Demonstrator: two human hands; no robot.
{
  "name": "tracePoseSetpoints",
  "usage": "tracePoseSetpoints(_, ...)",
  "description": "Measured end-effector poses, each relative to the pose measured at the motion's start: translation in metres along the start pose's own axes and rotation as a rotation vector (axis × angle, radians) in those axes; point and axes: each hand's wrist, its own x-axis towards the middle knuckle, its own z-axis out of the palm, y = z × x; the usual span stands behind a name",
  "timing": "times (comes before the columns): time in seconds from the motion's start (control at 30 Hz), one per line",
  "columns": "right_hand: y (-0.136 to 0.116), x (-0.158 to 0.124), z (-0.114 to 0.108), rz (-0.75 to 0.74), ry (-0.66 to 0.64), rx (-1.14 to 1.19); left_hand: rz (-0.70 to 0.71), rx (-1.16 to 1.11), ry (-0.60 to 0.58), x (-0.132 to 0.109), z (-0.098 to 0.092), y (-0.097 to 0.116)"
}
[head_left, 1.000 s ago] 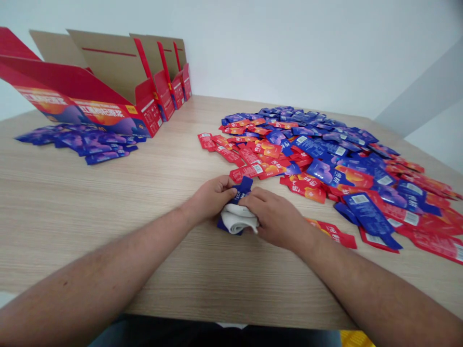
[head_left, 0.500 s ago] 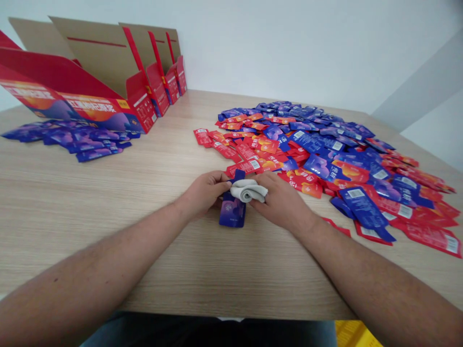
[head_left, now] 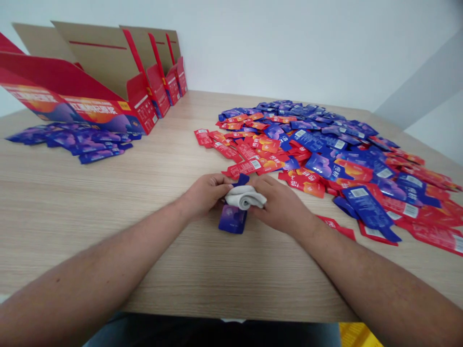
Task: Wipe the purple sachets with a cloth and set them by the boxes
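Note:
A blue sachet (head_left: 233, 218) lies flat on the wooden table (head_left: 108, 202) between my two hands. My left hand (head_left: 203, 195) pinches its upper edge and holds it down. My right hand (head_left: 280, 205) is closed on a folded white cloth (head_left: 244, 197) that rests across the top part of the sachet. Both forearms reach in from the bottom of the view.
A large heap of red and blue sachets (head_left: 325, 154) covers the right half of the table. A smaller batch of blue sachets (head_left: 72, 140) lies at the left, in front of a row of open red cardboard boxes (head_left: 108, 82). A white wall stands behind.
The cloth moved from the sachet's lower end up to its top and has now come slightly back down. The sachet's lower printed face is uncovered.

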Motion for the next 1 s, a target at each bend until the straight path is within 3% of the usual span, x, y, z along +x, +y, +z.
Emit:
tracePoseSetpoints(0.1, -0.0009, -0.0004, 0.0001, 0.037, 0.063, -0.009, -0.042, -0.065, -0.012, -0.0006, 0.0004, 0.0003)
tracePoseSetpoints(0.23, -0.0021, -0.0012, 0.0011, -0.052, -0.017, 0.007, -0.010, -0.037, -0.012, -0.0017, 0.0003, 0.0016)
tracePoseSetpoints(0.4, 0.0037, 0.0000, 0.0023, 0.069, 0.108, -0.019, -0.051, -0.081, -0.038, -0.0022, 0.0000, 0.0037)
tracePoseSetpoints(0.53, 0.0034, 0.0000, 0.0023, -0.037, 0.040, 0.026, -0.019, -0.062, -0.079, -0.0023, 0.0000, 0.0033)
tracePoseSetpoints(0.67, 0.0040, 0.0004, 0.0009, 0.066, 0.164, -0.035, -0.037, -0.057, -0.081, -0.0028, -0.0008, 0.0018)
tracePoseSetpoints(0.83, 0.0007, -0.0002, -0.0002, -0.077, 0.013, 0.039, 0.018, -0.025, -0.071, -0.0027, -0.0007, 0.0005)
tracePoseSetpoints(1.0, 0.0052, 0.0006, 0.0017, 0.051, 0.170, -0.015, -0.021, -0.049, -0.094, -0.0021, -0.0013, 0.0006)
